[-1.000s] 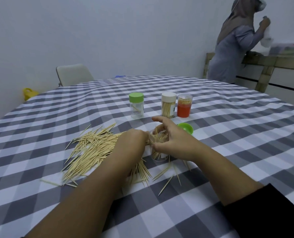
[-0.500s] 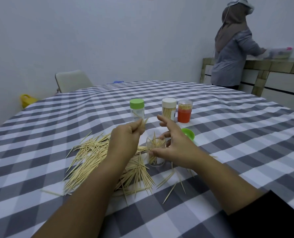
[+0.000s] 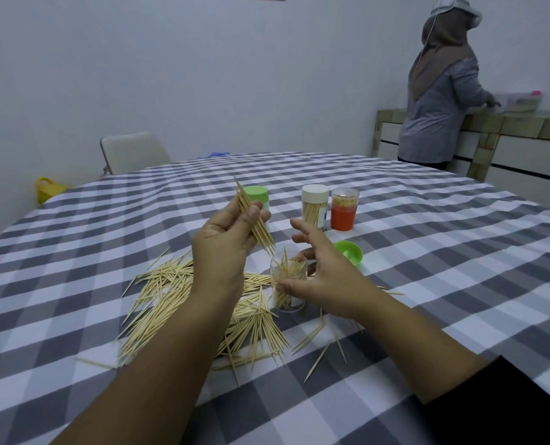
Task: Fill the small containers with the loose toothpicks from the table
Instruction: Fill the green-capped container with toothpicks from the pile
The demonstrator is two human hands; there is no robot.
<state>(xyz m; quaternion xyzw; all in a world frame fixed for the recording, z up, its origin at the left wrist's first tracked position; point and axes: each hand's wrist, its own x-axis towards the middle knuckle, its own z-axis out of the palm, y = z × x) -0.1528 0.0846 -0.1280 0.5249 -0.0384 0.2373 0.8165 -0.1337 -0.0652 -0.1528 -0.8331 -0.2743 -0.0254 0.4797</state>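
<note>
My left hand (image 3: 225, 242) pinches a bundle of toothpicks (image 3: 255, 220), tips slanting down toward a clear open container (image 3: 288, 285) that stands part-filled on the checked tablecloth (image 3: 427, 268). My right hand (image 3: 318, 271) holds that container from the right, thumb low on its front, other fingers spread. A loose pile of toothpicks (image 3: 177, 293) lies to the left and in front of the container. Its green lid (image 3: 349, 252) lies upside down just right of my right hand.
Behind stand a green-capped container (image 3: 257, 195), a white-capped one (image 3: 314, 205) and an orange-based one (image 3: 344, 208). A chair (image 3: 132, 152) sits at the far edge, a yellow object (image 3: 47, 189) on the floor. A person (image 3: 440, 85) stands at a counter, far right.
My left hand has lifted from the pile with a bundle of toothpicks and now tilts it over the clear container. My right hand stays at the container.
</note>
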